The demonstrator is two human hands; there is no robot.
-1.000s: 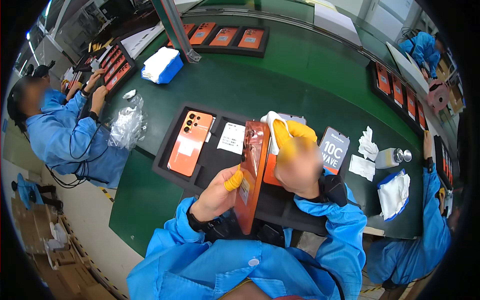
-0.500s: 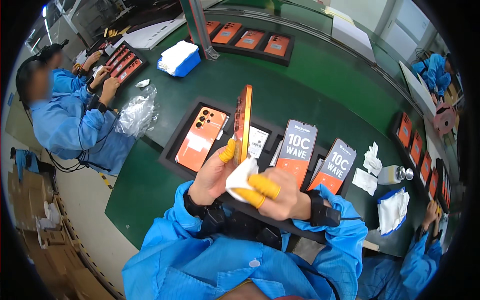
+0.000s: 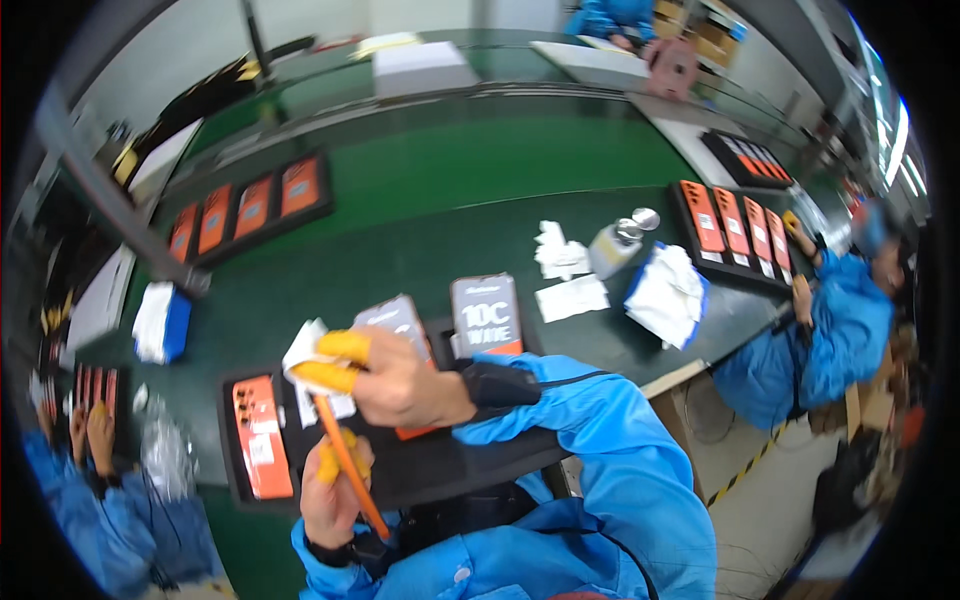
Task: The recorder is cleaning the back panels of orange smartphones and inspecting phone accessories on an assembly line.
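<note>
An orange phone [image 3: 347, 468], seen edge-on and tilted, is held in my left hand [image 3: 330, 500], which is closed round it low in the view. My right hand [image 3: 405, 385] pinches a folded white cloth [image 3: 304, 352] at the phone's upper end; whether cloth and phone touch is hard to tell. Yellow finger covers are on both hands. Below them lies a black foam tray [image 3: 470, 480]. An orange-backed phone [image 3: 261, 440] rests in its left slot. Two phones with grey and orange fronts stand at its far side, one upright [image 3: 487, 312], the other [image 3: 392, 315] partly hidden by my right hand.
Right of the tray are white wipes [image 3: 572, 299], a bottle with a metal cap [image 3: 612, 248] and a blue box of white cloths [image 3: 668, 297]. Another such blue box [image 3: 163, 322] stands left. Trays of orange phones lie back left [image 3: 255, 208] and right [image 3: 735, 228]. Co-workers sit on both sides.
The view has swung to the right, so the table has shifted left in it. The held phone leans the other way, and the cloth has moved from its lower part to its upper end.
</note>
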